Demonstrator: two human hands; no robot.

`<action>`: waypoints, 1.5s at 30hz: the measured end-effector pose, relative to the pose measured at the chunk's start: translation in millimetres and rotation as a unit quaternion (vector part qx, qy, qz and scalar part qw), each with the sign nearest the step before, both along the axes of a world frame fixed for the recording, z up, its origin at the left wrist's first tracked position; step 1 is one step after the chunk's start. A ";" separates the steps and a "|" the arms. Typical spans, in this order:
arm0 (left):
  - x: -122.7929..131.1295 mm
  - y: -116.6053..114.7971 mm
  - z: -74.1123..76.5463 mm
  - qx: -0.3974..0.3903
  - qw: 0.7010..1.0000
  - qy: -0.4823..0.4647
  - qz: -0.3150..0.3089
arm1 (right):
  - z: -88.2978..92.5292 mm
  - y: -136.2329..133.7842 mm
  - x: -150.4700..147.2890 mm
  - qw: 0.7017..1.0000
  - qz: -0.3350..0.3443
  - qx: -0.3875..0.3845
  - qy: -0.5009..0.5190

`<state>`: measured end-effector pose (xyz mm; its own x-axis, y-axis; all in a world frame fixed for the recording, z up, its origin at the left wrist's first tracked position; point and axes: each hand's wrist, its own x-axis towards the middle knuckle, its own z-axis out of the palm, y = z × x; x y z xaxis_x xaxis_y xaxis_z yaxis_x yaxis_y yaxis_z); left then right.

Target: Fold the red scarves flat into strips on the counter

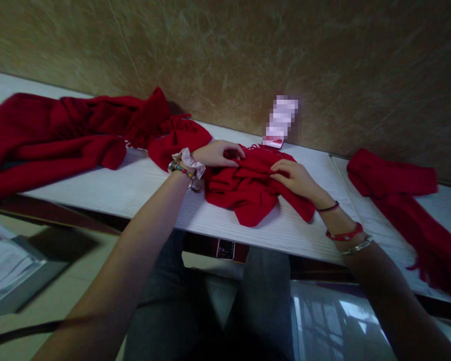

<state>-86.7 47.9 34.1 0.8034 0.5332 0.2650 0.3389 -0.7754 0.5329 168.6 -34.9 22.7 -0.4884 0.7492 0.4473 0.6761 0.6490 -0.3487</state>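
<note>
Red scarf (pixel 244 188) lies bunched on white table (pixel 173 213), fringe (pixel 253 147) towards twelve o'clock, long axis lost in folds. Left hand (pixel 218 153) at ten, right hand (pixel 297 178) at two, touch it half-curled; I can't tell their grip. Papers (pixel 3 265) lie in grey box (pixel 20 290) at eight.

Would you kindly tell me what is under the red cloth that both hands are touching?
The white tabletop shows around the edges of the red cloth. Whatever lies directly beneath its folds is covered, so I cannot tell.
</note>
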 end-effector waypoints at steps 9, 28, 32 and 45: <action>3.9 2.8 -4.1 0.157 0.964 -0.001 0.214 | -6.0 11.6 18.6 0.972 -0.222 0.065 0.031; 13.7 -4.3 -9.3 0.222 0.936 -0.085 0.259 | -13.7 23.3 48.8 0.947 -0.288 0.134 0.037; 18.0 -4.2 -10.2 0.188 0.978 -0.013 0.093 | 0.4 6.8 26.6 0.978 -0.149 0.137 -0.052; 17.5 6.9 -16.9 0.131 0.988 0.061 0.054 | -1.3 9.9 27.3 0.996 0.010 -0.011 -0.092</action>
